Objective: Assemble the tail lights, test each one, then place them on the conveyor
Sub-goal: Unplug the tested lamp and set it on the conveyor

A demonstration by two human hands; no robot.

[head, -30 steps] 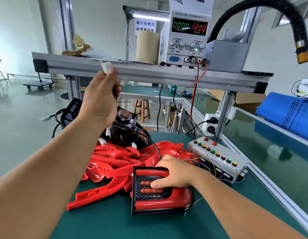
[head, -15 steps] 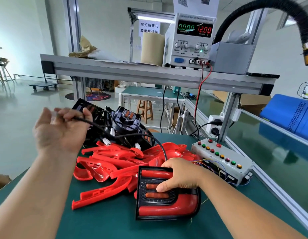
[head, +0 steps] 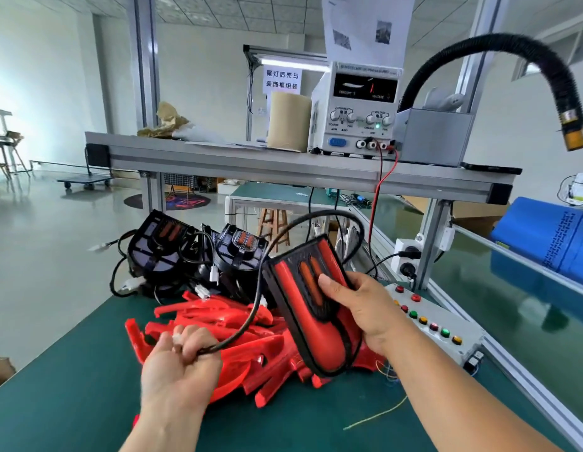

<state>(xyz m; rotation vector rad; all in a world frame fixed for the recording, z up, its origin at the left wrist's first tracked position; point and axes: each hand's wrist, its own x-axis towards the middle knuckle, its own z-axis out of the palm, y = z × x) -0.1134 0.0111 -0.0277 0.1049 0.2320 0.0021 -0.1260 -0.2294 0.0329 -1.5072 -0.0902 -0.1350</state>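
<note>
My right hand (head: 358, 308) grips an assembled red and black tail light (head: 313, 321), lifted off the table and tilted, thumb on its front face. A black cable (head: 270, 265) loops from the light's back down to my left hand (head: 179, 363), which holds the cable's end with a white connector between its curled fingers. Below lies a pile of red lens covers (head: 238, 340). Black tail light housings (head: 199, 256) with cables sit behind the pile. A test box with coloured buttons (head: 437, 324) stands to the right.
A power supply (head: 358, 109) with red and black leads stands on the shelf above, beside a paper roll (head: 288, 122) and a grey box (head: 430, 135). A black hose (head: 512, 60) arches at upper right. The green conveyor (head: 512, 288) runs along the right, a blue bin (head: 551, 243) beyond it.
My right hand lifted the tail light off the table and tilted it up. My left hand came down from shelf height with the cable end to just above the red covers.
</note>
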